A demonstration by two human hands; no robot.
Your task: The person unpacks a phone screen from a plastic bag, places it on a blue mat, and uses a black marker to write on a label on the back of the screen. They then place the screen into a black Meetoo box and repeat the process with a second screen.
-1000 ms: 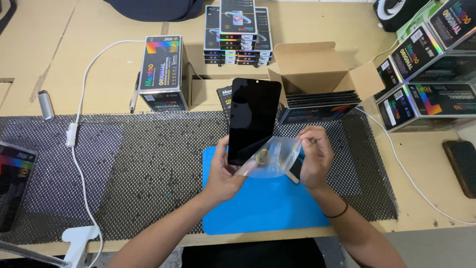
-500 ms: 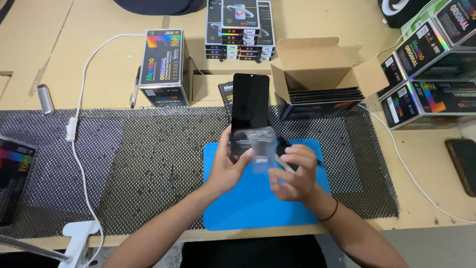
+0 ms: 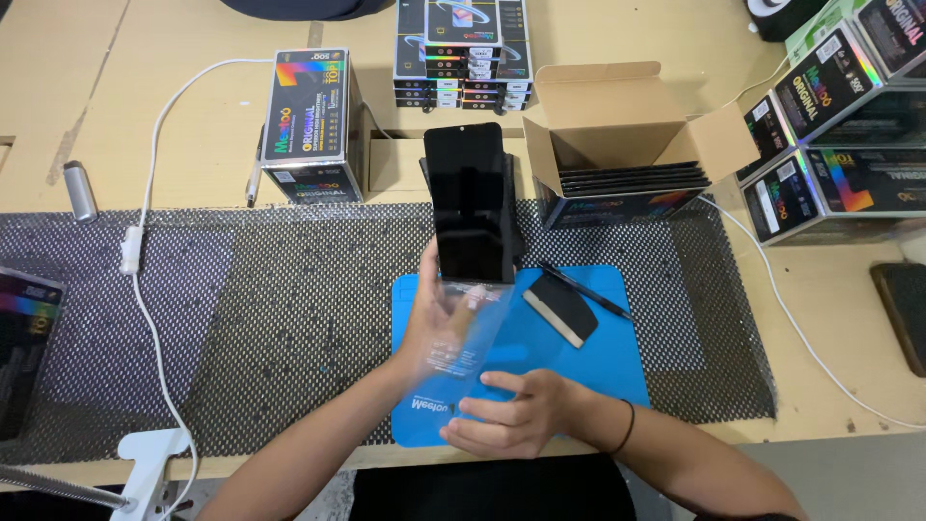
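Above blue mat [image 3: 617, 357]: black glossy screen panel [image 3: 470, 203], upright.

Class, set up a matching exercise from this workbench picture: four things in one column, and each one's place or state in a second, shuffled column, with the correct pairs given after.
Things:
1. black screen panel
2. clear plastic sleeve
3. open cardboard box
4. blue mat

Places or states:
A. lying flat on the black mesh
B. held at its lower end by the left hand
C. flaps up, a stack of dark panels inside
D. pinched at its lower end by the right hand

Pairs: 1-B, 2-D, 3-C, 4-A
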